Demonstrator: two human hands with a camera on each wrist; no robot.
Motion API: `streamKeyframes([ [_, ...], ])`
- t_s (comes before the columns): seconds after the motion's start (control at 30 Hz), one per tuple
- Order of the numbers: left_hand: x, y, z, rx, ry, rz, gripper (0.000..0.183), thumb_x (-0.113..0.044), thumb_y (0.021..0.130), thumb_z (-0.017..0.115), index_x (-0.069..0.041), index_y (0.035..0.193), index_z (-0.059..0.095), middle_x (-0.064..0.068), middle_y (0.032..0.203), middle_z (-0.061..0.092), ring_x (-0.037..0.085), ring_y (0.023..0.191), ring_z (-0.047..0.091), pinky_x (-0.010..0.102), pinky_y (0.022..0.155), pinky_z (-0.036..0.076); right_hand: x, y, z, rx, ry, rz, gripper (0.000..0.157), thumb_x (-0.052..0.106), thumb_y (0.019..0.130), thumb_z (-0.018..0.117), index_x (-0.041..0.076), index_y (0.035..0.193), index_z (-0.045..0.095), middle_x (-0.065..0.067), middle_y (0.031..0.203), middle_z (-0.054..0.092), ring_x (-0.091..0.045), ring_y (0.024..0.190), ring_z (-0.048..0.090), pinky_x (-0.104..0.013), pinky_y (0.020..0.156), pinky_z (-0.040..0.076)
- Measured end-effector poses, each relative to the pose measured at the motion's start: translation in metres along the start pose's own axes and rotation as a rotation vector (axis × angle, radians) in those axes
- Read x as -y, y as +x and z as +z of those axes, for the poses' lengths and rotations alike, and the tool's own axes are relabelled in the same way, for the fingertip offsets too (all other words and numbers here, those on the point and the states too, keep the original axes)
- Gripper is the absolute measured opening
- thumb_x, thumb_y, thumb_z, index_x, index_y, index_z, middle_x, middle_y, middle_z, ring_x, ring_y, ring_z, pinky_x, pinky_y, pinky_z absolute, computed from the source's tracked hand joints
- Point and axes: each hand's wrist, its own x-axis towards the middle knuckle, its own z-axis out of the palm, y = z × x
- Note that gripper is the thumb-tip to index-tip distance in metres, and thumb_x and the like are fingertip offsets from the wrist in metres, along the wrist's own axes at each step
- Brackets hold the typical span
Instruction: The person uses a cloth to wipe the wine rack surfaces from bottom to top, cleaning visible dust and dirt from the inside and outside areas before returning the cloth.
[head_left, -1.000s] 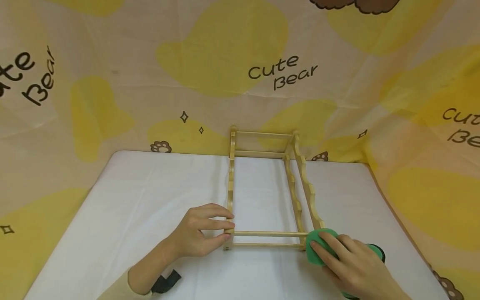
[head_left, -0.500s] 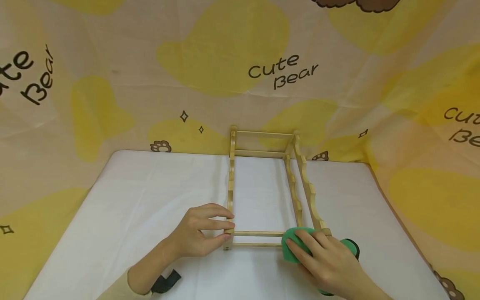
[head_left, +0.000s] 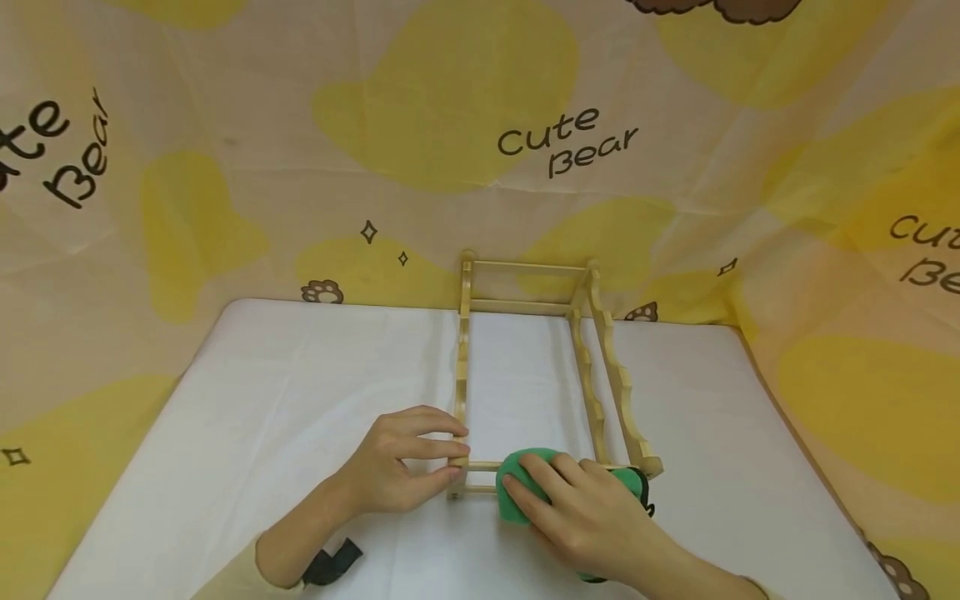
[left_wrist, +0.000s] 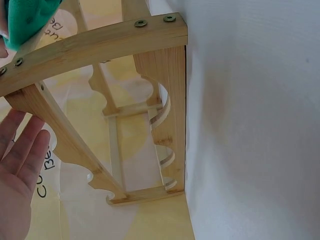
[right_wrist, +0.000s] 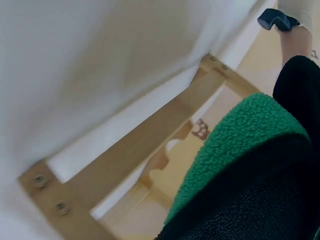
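A light wooden rack [head_left: 619,387] with scalloped side rails stands on the white tabletop. My left hand [head_left: 408,458] holds its near left corner, thumb and fingertips on the rail. In the left wrist view, the fingers [left_wrist: 35,150] of that hand lie against the scalloped rail. My right hand [head_left: 585,515] grips a green cloth [head_left: 514,502] with dark edging against the near crossbars, whose right part is hidden by hand and cloth. Fuzzy pile shows on the cloth [right_wrist: 240,140] in the right wrist view, where the right hand's fingers are out of sight.
A patterned fabric backdrop [head_left: 420,100] with printed words rises behind and at both sides of the white table [head_left: 315,375]. The rack's far end stands near the back fabric. A dark strap [head_left: 332,562] hangs by the left wrist.
My right hand has slid the green cloth leftward along the near crossbars, from the right corner towards the left one. The left hand and the rack have stayed in place.
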Motion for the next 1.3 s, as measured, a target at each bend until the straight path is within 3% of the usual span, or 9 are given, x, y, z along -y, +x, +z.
streamKeyframes([
  [0.1, 0.000, 0.000, 0.000, 0.001, -0.001, 0.008, 0.015, -0.010, 0.090, 0.078, -0.009, 0.104, 0.081, 0.011, 0.105, 0.076, 0.027, 0.094, 0.074, 0.035, 0.085, 0.063, 0.003, 0.010, 0.002, 0.009, -0.022, -0.023, 0.034, 0.029, 0.102, 0.054, 0.012, 0.125, 0.074, -0.009, 0.119, 0.068, -0.019, 0.080, 0.060, -0.020, 0.050, 0.045],
  [0.2, 0.000, 0.000, -0.002, 0.005, 0.000, 0.009, 0.014, -0.010, 0.091, 0.077, -0.009, 0.105, 0.080, 0.011, 0.105, 0.076, 0.027, 0.094, 0.074, 0.035, 0.085, 0.063, 0.006, 0.019, 0.003, 0.006, -0.046, -0.036, 0.035, 0.026, 0.103, 0.049, 0.013, 0.124, 0.074, -0.008, 0.118, 0.067, -0.018, 0.079, 0.059, -0.019, 0.048, 0.042],
  [0.53, -0.001, 0.000, -0.002, 0.006, -0.005, 0.007, 0.013, -0.011, 0.093, 0.076, -0.009, 0.105, 0.080, 0.011, 0.104, 0.076, 0.028, 0.094, 0.074, 0.035, 0.085, 0.063, 0.015, 0.029, 0.003, 0.048, -0.089, -0.040, 0.040, 0.019, 0.108, 0.038, 0.013, 0.121, 0.076, -0.007, 0.114, 0.068, -0.018, 0.078, 0.058, -0.021, 0.047, 0.043],
  [0.93, -0.002, 0.000, 0.000, 0.005, 0.006, -0.011, 0.020, -0.006, 0.084, 0.081, -0.009, 0.104, 0.081, 0.010, 0.106, 0.077, 0.027, 0.095, 0.074, 0.035, 0.087, 0.063, 0.003, 0.000, -0.013, 0.075, -0.057, 0.018, 0.054, 0.024, 0.113, 0.023, 0.010, 0.120, 0.074, -0.011, 0.114, 0.067, -0.023, 0.078, 0.061, -0.027, 0.048, 0.050],
  [1.13, -0.002, 0.001, 0.000, -0.008, 0.011, 0.006, 0.026, -0.002, 0.080, 0.082, -0.008, 0.105, 0.081, 0.011, 0.104, 0.077, 0.027, 0.093, 0.074, 0.035, 0.085, 0.063, -0.002, -0.019, -0.019, 0.033, -0.035, 0.082, 0.050, 0.026, 0.110, 0.030, 0.008, 0.118, 0.076, -0.013, 0.111, 0.068, -0.026, 0.076, 0.061, -0.031, 0.052, 0.055],
  [1.3, -0.003, 0.002, 0.000, -0.011, 0.016, 0.004, 0.028, 0.000, 0.077, 0.083, -0.009, 0.103, 0.081, 0.010, 0.104, 0.077, 0.027, 0.093, 0.074, 0.034, 0.084, 0.063, -0.002, -0.031, -0.024, -0.007, -0.032, 0.147, 0.046, 0.024, 0.105, 0.034, 0.006, 0.115, 0.076, -0.015, 0.109, 0.069, -0.027, 0.073, 0.060, -0.027, 0.047, 0.050],
])
